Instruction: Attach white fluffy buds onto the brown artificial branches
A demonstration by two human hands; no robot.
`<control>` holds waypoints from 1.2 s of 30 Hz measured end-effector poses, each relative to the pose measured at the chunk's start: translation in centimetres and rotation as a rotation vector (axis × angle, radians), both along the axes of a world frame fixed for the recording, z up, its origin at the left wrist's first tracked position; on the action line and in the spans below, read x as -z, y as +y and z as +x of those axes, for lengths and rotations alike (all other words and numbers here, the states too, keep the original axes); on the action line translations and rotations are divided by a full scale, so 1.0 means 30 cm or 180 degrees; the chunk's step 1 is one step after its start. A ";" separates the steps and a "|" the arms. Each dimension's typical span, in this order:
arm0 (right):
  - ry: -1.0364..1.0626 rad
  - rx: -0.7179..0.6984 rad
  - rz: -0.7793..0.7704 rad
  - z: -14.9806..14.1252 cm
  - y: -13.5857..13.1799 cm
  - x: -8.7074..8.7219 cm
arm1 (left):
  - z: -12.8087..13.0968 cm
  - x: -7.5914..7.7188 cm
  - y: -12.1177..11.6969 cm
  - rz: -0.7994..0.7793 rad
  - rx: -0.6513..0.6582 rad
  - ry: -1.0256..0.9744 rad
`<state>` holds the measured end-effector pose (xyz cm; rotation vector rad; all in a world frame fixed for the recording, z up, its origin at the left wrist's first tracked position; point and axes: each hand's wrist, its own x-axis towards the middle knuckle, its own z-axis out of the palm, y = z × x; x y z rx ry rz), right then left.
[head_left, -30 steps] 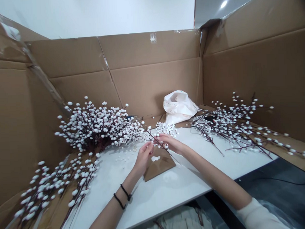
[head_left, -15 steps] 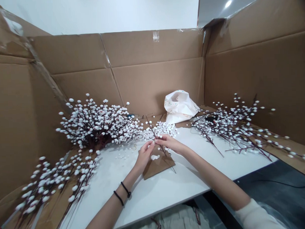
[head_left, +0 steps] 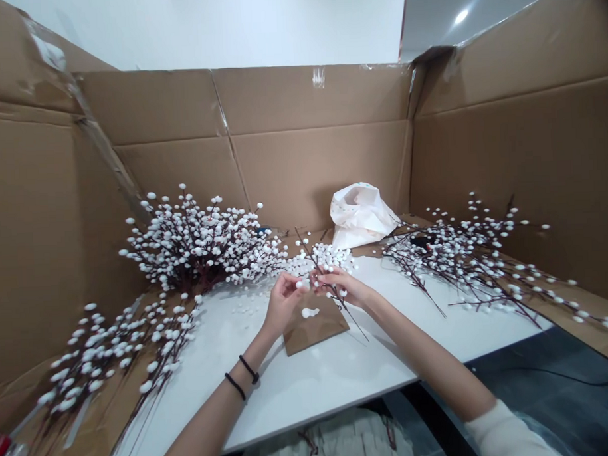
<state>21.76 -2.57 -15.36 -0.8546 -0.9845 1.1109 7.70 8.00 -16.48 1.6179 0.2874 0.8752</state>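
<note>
My left hand (head_left: 284,302) is closed in a pinch, with a small white ball (head_left: 300,284) at its fingertips. Just beside it, my right hand (head_left: 344,286) grips a thin dark twig (head_left: 356,320) that slants from upper left to lower right and bears a few white balls. Both hands hover over a brown cardboard square (head_left: 316,335), where a white blob (head_left: 309,312) lies. Behind the hands, many loose white balls (head_left: 335,255) are heaped.
Bushy white-berry branches (head_left: 199,241) stand at the back left, with more branches (head_left: 159,353) lying at the left. Others (head_left: 459,249) spread over the right side. A white plastic bag (head_left: 361,216) sits at the back of the white table (head_left: 300,394). Cardboard walls (head_left: 321,161) enclose it.
My hands have drawn slightly apart, the left moving a little leftward with the white ball. The twig in my right hand has tilted, its lower end swinging right.
</note>
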 end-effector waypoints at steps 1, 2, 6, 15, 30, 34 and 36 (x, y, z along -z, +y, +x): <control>-0.0075 -0.0093 0.0021 -0.002 -0.001 0.000 | -0.001 -0.002 -0.003 -0.0074 0.0064 0.0006; -0.0178 -0.0172 0.0017 -0.004 -0.002 0.001 | -0.003 -0.003 -0.006 -0.0131 0.0152 0.0024; -0.0410 -0.0229 -0.0077 -0.013 -0.005 0.000 | -0.005 -0.014 -0.019 -0.0164 0.0511 0.0105; -0.0525 -0.0130 -0.0158 -0.017 -0.001 -0.003 | -0.011 -0.030 0.004 -0.0065 0.0634 0.0118; -0.1064 -0.0063 -0.0168 -0.005 0.005 0.012 | -0.011 -0.028 0.010 0.0077 0.0493 0.0310; -0.1139 -0.0022 -0.0131 -0.008 0.008 0.016 | -0.010 -0.028 0.012 0.0062 0.0518 0.0308; -0.1146 -0.0027 -0.0093 -0.010 0.010 0.020 | -0.010 -0.025 0.014 0.0029 0.0548 0.0306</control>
